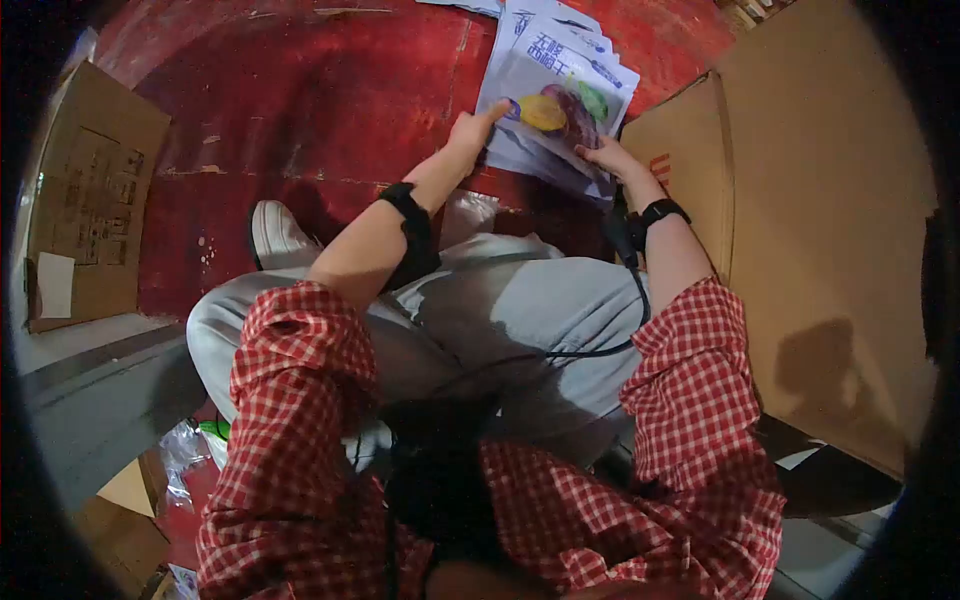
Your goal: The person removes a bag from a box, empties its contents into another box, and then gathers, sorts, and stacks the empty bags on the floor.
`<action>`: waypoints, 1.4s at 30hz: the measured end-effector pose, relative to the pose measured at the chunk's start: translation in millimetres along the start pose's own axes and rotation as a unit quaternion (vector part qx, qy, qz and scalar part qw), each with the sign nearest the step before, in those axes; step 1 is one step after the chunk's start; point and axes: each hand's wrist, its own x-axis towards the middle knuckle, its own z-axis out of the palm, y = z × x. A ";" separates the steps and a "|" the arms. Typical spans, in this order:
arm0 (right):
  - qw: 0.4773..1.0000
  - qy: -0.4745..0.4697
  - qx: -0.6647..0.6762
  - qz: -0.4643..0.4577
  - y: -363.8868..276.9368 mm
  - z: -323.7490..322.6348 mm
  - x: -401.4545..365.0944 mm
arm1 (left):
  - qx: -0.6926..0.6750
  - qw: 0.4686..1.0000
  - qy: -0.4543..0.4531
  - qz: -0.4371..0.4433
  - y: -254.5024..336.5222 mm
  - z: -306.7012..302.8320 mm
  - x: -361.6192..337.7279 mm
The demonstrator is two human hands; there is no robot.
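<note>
On the red floor (300,100): fanned packets (560,95) lie just ahead of both hands.
Left hand (473,128): loosely spread, fingertip touching the packets' left edge.
Right hand (608,155): pinching the top packet's near right corner, beside a cardboard box (830,200).
</note>
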 end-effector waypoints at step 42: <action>0.772 0.032 0.575 -0.270 -199.9 27.8 -47.8 | 0.247 0.905 0.027 0.345 211.7 -76.2 -243.3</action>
